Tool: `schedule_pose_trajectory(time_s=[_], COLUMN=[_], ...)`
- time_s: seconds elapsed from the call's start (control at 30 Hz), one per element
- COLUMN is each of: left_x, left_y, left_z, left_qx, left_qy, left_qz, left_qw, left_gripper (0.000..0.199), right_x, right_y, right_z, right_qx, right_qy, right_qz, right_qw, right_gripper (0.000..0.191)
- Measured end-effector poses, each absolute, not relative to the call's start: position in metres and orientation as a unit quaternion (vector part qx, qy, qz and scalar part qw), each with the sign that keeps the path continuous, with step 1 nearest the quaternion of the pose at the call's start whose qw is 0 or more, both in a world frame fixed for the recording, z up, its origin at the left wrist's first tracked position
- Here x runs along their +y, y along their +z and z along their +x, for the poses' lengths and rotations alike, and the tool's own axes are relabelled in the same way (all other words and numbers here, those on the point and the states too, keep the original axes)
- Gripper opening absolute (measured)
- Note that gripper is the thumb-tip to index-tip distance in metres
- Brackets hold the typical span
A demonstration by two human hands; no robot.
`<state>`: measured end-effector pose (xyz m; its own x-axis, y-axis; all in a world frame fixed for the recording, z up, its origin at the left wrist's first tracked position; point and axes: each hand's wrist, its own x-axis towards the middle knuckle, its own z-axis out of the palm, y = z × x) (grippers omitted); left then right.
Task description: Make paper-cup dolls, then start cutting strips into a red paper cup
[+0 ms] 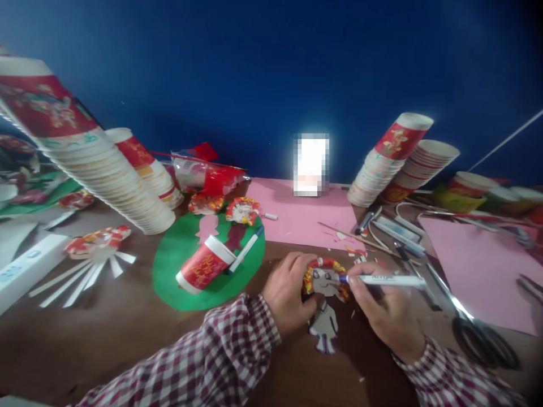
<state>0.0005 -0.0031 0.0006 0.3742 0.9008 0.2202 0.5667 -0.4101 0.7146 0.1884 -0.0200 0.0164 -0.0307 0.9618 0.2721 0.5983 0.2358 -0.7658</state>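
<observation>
At the far left a smooth white box [34, 271] lies beside a paper cut-out [99, 254] whose stiff white strips fan out below a red-and-yellow band. Behind it a tall stack of paper cups [110, 169] slants upward, its rims packed into close ridges, with a shorter cup stack [144, 169] next to it and crinkled, clear-and-red plastic packaging [216, 175] beyond. A green paper oval [165, 282] carries a red cup [206, 265] on its side, a capped marker [246, 251] leaning close against it, and a round, patterned head piece [242, 212] near the back edge.

A flat pink sheet [297, 220] spreads behind the hands. The left hand [291, 294], in a checked cuff, rests with bent fingers on the left edge of the paper figure [324, 325], hiding part of it; whether they pinch it I cannot tell. The figure lies on the brown tabletop [288, 379] between both hands, a pale, flat shape with a drawn face inside a red-and-yellow ring.

The right hand [388, 316] has its fingers closed around a slim white pen [401, 280], the tip at the face and the barrel crossing the ring's right side. Further right, dark-handled scissors [483, 339] lie near that wrist, beside another pink sheet [487, 271]
</observation>
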Motion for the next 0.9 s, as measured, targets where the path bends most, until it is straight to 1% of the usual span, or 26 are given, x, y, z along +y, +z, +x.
schedule_pose_trajectory(time_s=[0.13, 0.33, 0.43, 0.53, 0.6, 0.77, 0.9], left_x=[-0.0034, -0.0031, -0.0037, -0.0043, -0.0047, -0.0051, -0.0046], left_y=[0.0012, 0.0003, 0.0007, 0.0014, 0.0020, 0.0030, 0.0018], left_z=[0.0010, 0.0020, 0.0027, 0.0032, 0.0033, 0.0032, 0.0030], left_qx=[0.476, 0.476, 0.473, 0.464, 0.460, 0.460, 0.462], left_qy=[0.305, 0.309, 0.313, 0.314, 0.313, 0.310, 0.307], left_qz=[0.778, 0.776, 0.777, 0.781, 0.783, 0.786, 0.786], left_qw=[0.274, 0.274, 0.274, 0.277, 0.277, 0.274, 0.271], left_gripper=[0.058, 0.060, 0.057, 0.056, 0.057, 0.057, 0.057], right_x=[-0.0200, -0.0204, -0.0212, -0.0226, -0.0231, -0.0225, -0.0232], right_y=[0.0175, 0.0152, 0.0122, 0.0102, 0.0106, 0.0169, 0.0181], right_z=[0.1890, 0.1879, 0.1888, 0.1900, 0.1898, 0.1858, 0.1848], right_qx=[-0.670, -0.697, -0.712, -0.727, -0.727, -0.678, -0.661], right_qy=[0.271, 0.291, 0.280, 0.246, 0.239, 0.270, 0.314], right_qz=[-0.568, -0.540, -0.533, -0.529, -0.530, -0.552, -0.545], right_qw=[0.392, 0.372, 0.362, 0.362, 0.367, 0.403, 0.409], right_gripper=[0.010, 0.011, 0.014, 0.012, 0.010, 0.008, 0.010])
